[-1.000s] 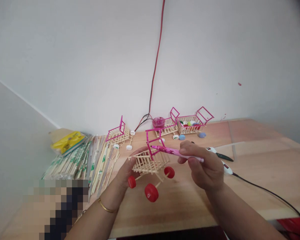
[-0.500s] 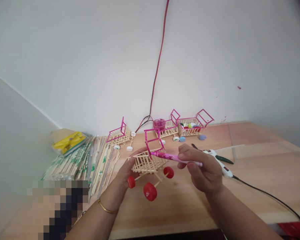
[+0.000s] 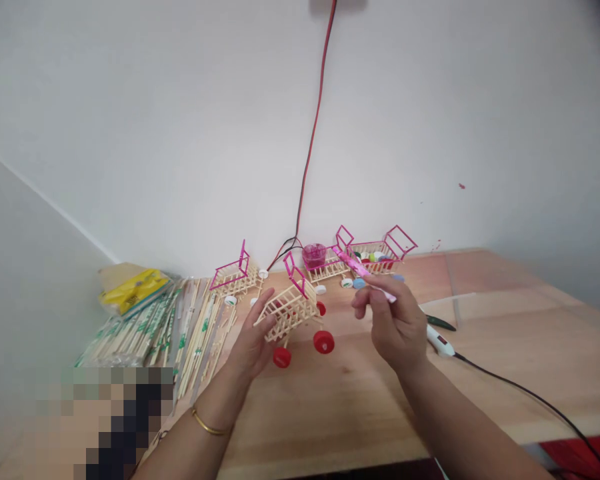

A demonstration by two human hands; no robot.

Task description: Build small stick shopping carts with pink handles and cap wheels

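My left hand [image 3: 253, 343] grips a miniature shopping cart [image 3: 290, 310] built from thin wooden sticks, raised above the table. Its handle frame is painted magenta, while the basket is bare wood. Red bottle caps [image 3: 324, 342] serve as its wheels. Between the thumb and fingers of my right hand [image 3: 397, 323] is a pink-smeared paintbrush [image 3: 363, 268], pointing up and left. Its tip is close to a clear cup of magenta paint [image 3: 314, 256] by the wall; whether they touch I cannot tell. The brush is apart from the held cart.
Similar carts stand along the wall: one at left [image 3: 235, 277], one behind the brush [image 3: 330, 268], one at right holding colored caps [image 3: 380, 257]. Bundled sticks [image 3: 125, 333] and a yellow packet [image 3: 133, 287] lie left. At right are a corded white glue gun [image 3: 441, 341] and dark-handled pliers [image 3: 441, 323].
The paintbrush has left the held cart's magenta frame and swung up toward the paint cup. My left hand has turned the cart, and its handle now leans left.
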